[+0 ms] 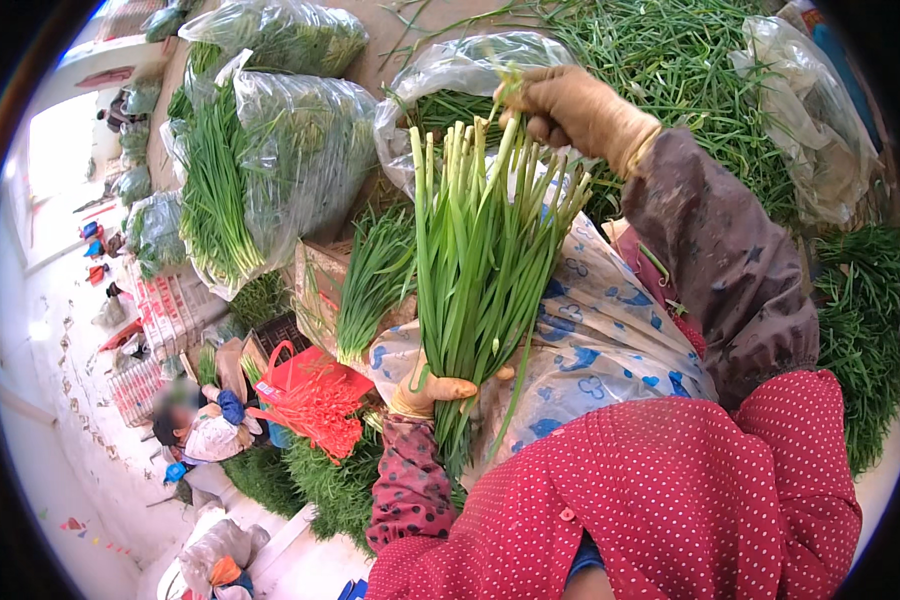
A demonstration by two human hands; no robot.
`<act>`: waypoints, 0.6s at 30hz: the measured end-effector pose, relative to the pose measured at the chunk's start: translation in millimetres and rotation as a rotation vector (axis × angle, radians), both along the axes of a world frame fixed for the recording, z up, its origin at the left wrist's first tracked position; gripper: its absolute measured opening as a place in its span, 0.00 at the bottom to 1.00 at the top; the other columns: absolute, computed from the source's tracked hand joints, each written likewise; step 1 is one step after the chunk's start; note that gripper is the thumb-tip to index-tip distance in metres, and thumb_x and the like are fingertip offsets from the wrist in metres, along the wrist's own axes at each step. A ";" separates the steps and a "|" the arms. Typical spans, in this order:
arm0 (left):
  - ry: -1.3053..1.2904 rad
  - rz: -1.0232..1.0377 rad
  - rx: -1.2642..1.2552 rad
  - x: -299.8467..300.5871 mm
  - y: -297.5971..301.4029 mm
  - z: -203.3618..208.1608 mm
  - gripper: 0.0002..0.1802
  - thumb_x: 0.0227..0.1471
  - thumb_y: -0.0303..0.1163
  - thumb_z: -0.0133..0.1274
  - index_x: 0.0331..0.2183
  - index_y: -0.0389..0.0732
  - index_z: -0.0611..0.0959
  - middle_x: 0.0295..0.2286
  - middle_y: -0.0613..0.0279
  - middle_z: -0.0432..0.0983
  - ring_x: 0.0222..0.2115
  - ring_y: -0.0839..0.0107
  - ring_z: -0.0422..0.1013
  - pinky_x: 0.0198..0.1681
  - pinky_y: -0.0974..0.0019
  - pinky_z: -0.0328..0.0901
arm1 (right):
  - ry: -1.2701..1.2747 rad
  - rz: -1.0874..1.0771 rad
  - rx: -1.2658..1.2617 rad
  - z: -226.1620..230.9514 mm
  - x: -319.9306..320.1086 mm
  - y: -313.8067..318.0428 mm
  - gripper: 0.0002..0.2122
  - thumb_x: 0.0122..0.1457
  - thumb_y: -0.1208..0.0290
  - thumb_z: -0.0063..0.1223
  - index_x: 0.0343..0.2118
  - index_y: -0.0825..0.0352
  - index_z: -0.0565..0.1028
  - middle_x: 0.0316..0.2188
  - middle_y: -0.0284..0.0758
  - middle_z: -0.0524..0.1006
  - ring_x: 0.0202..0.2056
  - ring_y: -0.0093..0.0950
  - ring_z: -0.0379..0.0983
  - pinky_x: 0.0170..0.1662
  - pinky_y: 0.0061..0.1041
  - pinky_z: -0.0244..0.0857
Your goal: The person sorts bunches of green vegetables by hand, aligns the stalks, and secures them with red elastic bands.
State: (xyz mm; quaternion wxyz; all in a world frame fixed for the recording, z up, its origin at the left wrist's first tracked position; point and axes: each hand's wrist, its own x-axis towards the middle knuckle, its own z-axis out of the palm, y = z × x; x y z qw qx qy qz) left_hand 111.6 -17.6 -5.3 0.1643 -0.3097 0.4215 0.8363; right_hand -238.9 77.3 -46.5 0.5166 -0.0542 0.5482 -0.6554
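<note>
Partly hidden — chive bundle (480, 250) base.

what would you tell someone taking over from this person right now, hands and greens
Left hand: closed around the narrow lower end of a bunch of green stalks, held upright over the lap.
Right hand: gloved, pinching the stalk tips at the top of the bunch.
Around: bagged greens to the left, loose greens piled ahead and to the right.
Done: one bunch gathered in hand, no tie visible.
Left: the loose pile remains unbundled.
</note>
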 end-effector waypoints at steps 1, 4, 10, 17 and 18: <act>-0.005 -0.020 0.000 1.6 -1.5 0.0 0.46 0.34 0.27 0.63 0.57 0.32 0.63 0.46 0.48 0.72 0.42 0.53 0.75 0.51 0.54 0.67 | 0.005 0.001 -0.038 1.0 -7.9 0.7 0.11 0.62 0.70 0.50 0.46 0.68 0.74 0.28 0.32 0.80 0.15 0.11 0.66 0.13 0.10 0.56; -0.036 -0.043 0.007 0.9 -3.0 1.7 0.45 0.33 0.26 0.63 0.56 0.31 0.65 0.45 0.48 0.74 0.41 0.53 0.75 0.50 0.53 0.67 | -0.086 -0.150 -0.205 -4.7 -34.2 1.5 0.11 0.63 0.70 0.49 0.44 0.69 0.74 0.30 0.32 0.79 0.18 0.11 0.66 0.16 0.09 0.58; -0.007 0.043 0.001 17.7 -2.7 -10.9 0.43 0.32 0.28 0.64 0.53 0.30 0.68 0.44 0.46 0.75 0.40 0.55 0.76 0.43 0.58 0.71 | -0.098 -0.741 -0.541 -45.0 -144.8 49.5 0.06 0.61 0.74 0.44 0.27 0.64 0.72 0.19 0.29 0.72 0.18 0.23 0.67 0.24 0.20 0.65; -0.041 0.044 0.083 29.5 -4.5 -21.3 0.40 0.34 0.31 0.63 0.52 0.31 0.69 0.35 0.41 0.79 0.13 0.69 0.70 0.12 0.74 0.62 | 0.269 0.222 0.310 -36.2 -36.7 101.5 0.13 0.54 0.68 0.56 0.43 0.64 0.75 0.28 0.26 0.73 0.26 0.16 0.67 0.27 0.15 0.60; -0.027 0.035 0.103 32.9 -6.6 -27.6 0.40 0.34 0.31 0.62 0.52 0.31 0.68 0.36 0.41 0.78 0.12 0.70 0.68 0.12 0.74 0.61 | 0.175 0.273 0.292 -22.5 -8.4 96.6 0.16 0.53 0.69 0.57 0.46 0.64 0.73 0.29 0.26 0.73 0.26 0.16 0.67 0.26 0.15 0.59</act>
